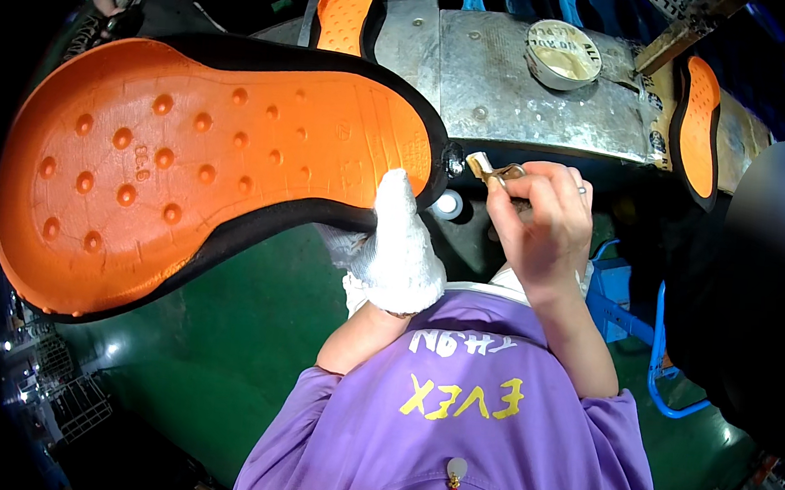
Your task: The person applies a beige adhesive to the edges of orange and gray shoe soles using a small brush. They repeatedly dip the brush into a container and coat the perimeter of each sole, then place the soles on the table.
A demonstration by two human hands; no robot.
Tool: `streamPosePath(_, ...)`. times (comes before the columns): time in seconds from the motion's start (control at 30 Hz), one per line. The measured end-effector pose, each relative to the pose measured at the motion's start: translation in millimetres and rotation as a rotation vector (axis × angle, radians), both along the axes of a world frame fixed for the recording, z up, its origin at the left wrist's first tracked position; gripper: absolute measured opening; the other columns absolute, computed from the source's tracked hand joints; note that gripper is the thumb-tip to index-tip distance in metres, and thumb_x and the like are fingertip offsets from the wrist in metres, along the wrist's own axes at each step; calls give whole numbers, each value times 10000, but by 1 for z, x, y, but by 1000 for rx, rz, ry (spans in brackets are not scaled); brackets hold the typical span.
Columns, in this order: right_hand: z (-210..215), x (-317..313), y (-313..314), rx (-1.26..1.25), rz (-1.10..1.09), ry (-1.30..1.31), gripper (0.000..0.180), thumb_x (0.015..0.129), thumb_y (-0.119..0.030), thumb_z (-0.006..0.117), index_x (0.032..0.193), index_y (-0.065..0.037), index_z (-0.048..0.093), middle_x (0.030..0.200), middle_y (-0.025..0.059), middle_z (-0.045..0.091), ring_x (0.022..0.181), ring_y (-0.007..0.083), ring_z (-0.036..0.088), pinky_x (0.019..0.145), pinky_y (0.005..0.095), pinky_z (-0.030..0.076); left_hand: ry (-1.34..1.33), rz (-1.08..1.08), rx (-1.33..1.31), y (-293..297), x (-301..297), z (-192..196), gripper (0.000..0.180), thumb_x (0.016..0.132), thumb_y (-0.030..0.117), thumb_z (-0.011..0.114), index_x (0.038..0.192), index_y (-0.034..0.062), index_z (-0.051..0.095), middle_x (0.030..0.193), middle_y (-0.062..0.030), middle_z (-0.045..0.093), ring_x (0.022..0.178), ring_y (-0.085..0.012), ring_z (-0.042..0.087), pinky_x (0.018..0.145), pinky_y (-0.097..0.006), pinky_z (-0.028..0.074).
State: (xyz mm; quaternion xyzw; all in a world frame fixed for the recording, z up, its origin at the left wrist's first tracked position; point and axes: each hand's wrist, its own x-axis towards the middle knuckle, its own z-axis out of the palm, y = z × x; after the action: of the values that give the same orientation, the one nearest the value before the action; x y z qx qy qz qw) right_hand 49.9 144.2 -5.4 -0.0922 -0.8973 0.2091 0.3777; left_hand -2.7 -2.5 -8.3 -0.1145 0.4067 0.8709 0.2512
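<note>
My left hand point(401, 255), in a whitish glove, grips a large shoe sole point(262, 140) at its narrower right end. The thumb lies on the sole's orange inner face, which is dotted with round dimples; a raised black rim runs around it. The fingers are hidden underneath. My bare right hand point(549, 217) is closed, pinching a small brush-like tool point(481, 166) with a pale flat tip and brownish body. That tip points left, just right of the sole's end, by a dark shiny spot. Whether they touch, I cannot tell.
A metal-topped bench point(480, 94) runs across the far side. On it stands a bowl point(563, 56) with pale paste. Another orange sole point(345, 17) lies behind mine, and one more sole point(699, 122) is at right. A blue metal frame point(658, 352) stands right of me.
</note>
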Motion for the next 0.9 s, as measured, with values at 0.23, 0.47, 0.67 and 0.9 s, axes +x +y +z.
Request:
streamPosePath(0.23,-3,2,-6,12,35,-19,203,690,-178,844,757,-140,656,888,29,654,790,228,610,733,378,409,-52,79,82,9,-8,20,519,1032,506,464,1226,33,556,916,-141,592,778,-262,598,722,-413,521)
streamPosePath(0.47,7,3,-7,16,65,-37,181,705,-181,836,745,-137,665,875,15,641,794,223,606,743,383,411,17,-90,30,-4,3,7,519,1031,510,459,1238,44,557,959,-141,611,786,-274,619,673,-420,528)
streamPosePath(0.67,12,-2,-1,30,64,-37,180,702,-174,834,740,-131,663,873,16,636,798,220,609,741,374,415,4,-32,-23,2,-2,-6,499,1036,484,461,1241,40,558,1017,-142,634,785,-266,616,648,-404,523)
streamPosePath(0.9,9,-12,4,36,39,40,184,696,-135,825,737,-109,647,849,32,618,791,229,605,731,380,425,90,-1,-74,7,7,10,472,1039,455,467,1139,6,572,920,-133,620,728,-260,598,655,-397,500)
